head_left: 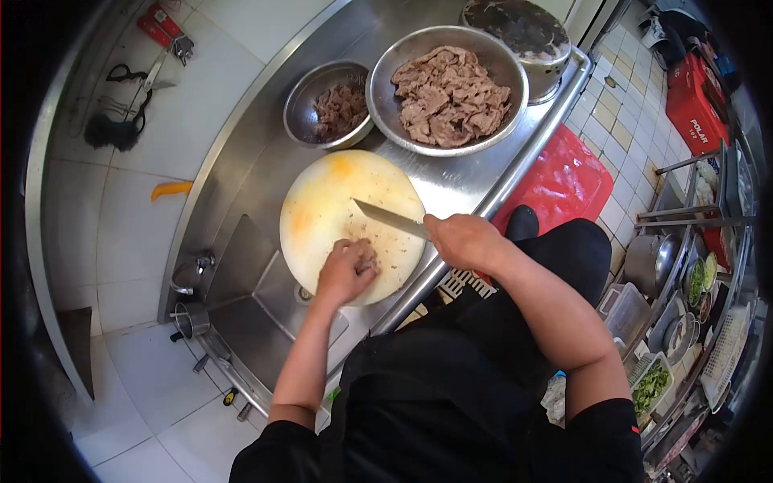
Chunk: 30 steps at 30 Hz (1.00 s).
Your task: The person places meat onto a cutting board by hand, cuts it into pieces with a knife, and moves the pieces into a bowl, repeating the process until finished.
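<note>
My right hand (pixel 465 241) is wrapped round the handle of a knife (pixel 391 217), whose blade reaches left over the round cutting board (pixel 314 189). On the board's lower part, the curled fingers of my left hand (pixel 348 270) hold a small clump of meat (pixel 365 257). Small crumbs of meat lie scattered on the board between the blade and my left hand. Beyond the board stand a large metal bowl (pixel 515 80) of sliced brown meat (pixel 449 97) and a smaller metal bowl (pixel 295 109) with smaller meat pieces (pixel 339 111).
A lidded pot (pixel 519 32) stands at the counter's far end. A steel sink (pixel 250 282) lies left of the board. Scissors (pixel 149 80) hang on the tiled wall. To the right are a red stool (pixel 576 173), shelves with containers (pixel 651 386) and a red crate (pixel 694 105).
</note>
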Each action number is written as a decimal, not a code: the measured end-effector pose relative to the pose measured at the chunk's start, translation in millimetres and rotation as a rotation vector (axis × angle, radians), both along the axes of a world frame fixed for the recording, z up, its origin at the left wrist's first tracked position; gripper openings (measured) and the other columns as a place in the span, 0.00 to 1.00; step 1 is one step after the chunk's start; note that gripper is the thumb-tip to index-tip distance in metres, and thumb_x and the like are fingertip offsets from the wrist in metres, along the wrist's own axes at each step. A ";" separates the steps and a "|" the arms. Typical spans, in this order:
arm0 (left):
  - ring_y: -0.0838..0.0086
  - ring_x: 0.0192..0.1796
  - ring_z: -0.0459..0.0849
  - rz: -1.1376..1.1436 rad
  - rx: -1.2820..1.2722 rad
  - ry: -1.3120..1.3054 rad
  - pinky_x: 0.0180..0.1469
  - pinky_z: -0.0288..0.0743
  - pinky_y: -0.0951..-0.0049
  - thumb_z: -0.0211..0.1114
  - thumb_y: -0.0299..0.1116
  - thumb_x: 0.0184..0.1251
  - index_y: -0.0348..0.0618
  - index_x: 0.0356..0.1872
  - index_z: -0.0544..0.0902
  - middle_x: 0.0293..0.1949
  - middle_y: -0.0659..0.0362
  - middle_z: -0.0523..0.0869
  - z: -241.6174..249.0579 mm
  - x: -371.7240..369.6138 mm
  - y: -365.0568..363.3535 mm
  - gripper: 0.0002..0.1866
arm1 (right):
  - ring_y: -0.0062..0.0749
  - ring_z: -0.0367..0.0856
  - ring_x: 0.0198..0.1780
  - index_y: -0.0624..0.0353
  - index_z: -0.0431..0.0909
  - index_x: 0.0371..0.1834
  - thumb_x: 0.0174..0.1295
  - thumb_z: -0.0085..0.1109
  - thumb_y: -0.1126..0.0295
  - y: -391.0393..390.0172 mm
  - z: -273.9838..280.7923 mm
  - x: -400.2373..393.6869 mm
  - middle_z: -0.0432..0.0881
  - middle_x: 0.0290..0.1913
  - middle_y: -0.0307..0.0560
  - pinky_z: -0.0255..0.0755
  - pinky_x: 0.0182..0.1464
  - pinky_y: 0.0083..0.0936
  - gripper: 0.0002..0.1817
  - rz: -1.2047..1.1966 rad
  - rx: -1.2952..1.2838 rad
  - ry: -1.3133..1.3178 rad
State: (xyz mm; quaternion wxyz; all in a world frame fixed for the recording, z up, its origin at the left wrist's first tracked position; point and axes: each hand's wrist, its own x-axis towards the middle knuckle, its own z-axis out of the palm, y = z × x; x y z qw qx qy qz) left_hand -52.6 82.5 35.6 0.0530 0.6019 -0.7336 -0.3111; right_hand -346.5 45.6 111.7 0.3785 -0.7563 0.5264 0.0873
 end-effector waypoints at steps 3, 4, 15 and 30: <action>0.59 0.43 0.90 -0.052 -0.296 -0.141 0.47 0.85 0.67 0.76 0.29 0.65 0.47 0.63 0.85 0.56 0.50 0.84 -6.0 -11.5 36.1 0.24 | 0.58 0.90 0.51 0.64 0.77 0.60 0.71 0.50 0.74 -0.4 -2.0 1.1 0.90 0.44 0.64 0.81 0.54 0.51 0.17 -0.011 0.014 0.005; 0.55 0.45 0.89 0.045 -0.195 -0.033 0.51 0.84 0.63 0.76 0.30 0.65 0.45 0.62 0.85 0.56 0.48 0.84 -11.0 -12.3 40.2 0.23 | 0.58 0.89 0.51 0.63 0.77 0.61 0.71 0.50 0.74 -0.5 -4.0 0.8 0.90 0.44 0.64 0.81 0.54 0.51 0.17 -0.001 -0.003 0.011; 0.77 0.42 0.87 0.498 0.182 0.703 0.46 0.82 0.73 0.77 0.26 0.65 0.35 0.50 0.86 0.41 0.60 0.87 -23.4 25.2 -16.3 0.14 | 0.58 0.89 0.51 0.62 0.76 0.62 0.78 0.48 0.66 -0.7 -5.7 6.4 0.90 0.45 0.63 0.80 0.55 0.51 0.17 0.020 -0.051 0.027; 0.61 0.55 0.90 0.055 -0.357 0.472 0.59 0.83 0.62 0.78 0.38 0.61 0.42 0.64 0.83 0.54 0.47 0.89 72.6 -102.7 -207.3 0.29 | 0.59 0.89 0.52 0.63 0.75 0.62 0.74 0.47 0.71 13.7 -11.7 9.4 0.89 0.47 0.64 0.81 0.55 0.51 0.17 0.018 -0.050 -0.007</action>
